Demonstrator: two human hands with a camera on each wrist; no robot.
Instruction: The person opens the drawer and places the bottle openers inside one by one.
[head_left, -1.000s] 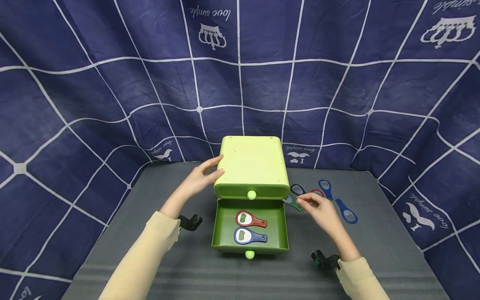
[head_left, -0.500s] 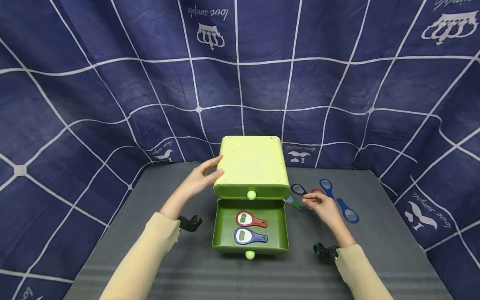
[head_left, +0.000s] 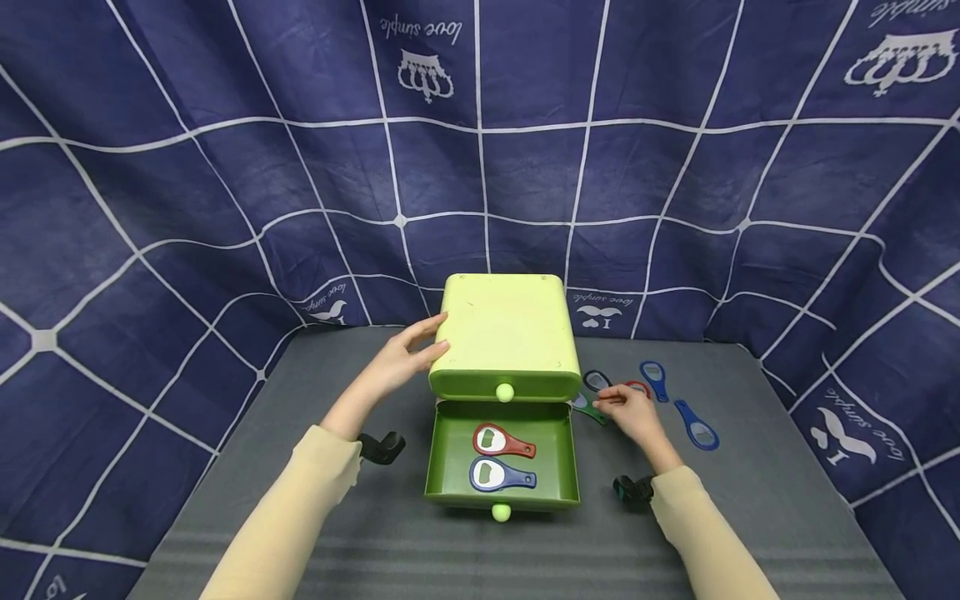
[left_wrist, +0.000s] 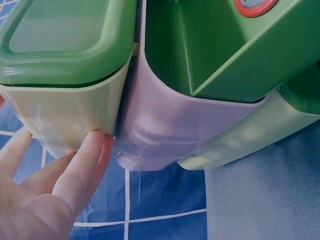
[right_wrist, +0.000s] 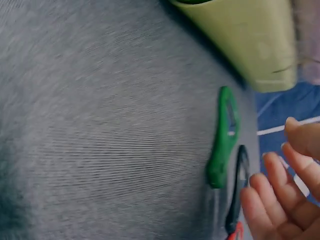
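My left hand (head_left: 397, 358) rests its fingertips on the left side of a small cabinet (head_left: 506, 321) with a pale yellow top. The cabinet's lower drawer (head_left: 447, 433) is pulled out; a red bottle opener (head_left: 513, 445) and a blue bottle opener (head_left: 519, 479) lie in it. Right of the cabinet, my right hand (head_left: 636, 417) hovers by a green bottle opener (right_wrist: 221, 145), its fingers loosely bent with nothing between them in the right wrist view. Behind the green one lies a black bottle opener (head_left: 597, 381), beside a partly hidden red bottle opener (head_left: 639, 387).
Two more blue openers, a far opener (head_left: 654, 379) and a near opener (head_left: 699, 427), lie right of my right hand on the grey cloth (head_left: 765, 500). The upper drawer (head_left: 465, 385) is closed. A blue checked curtain (head_left: 525, 175) hangs behind.
My right hand has shifted slightly right, then back left towards the green bottle opener, its forearm swinging left. My left hand stays on the cabinet, and the openers lie as before.
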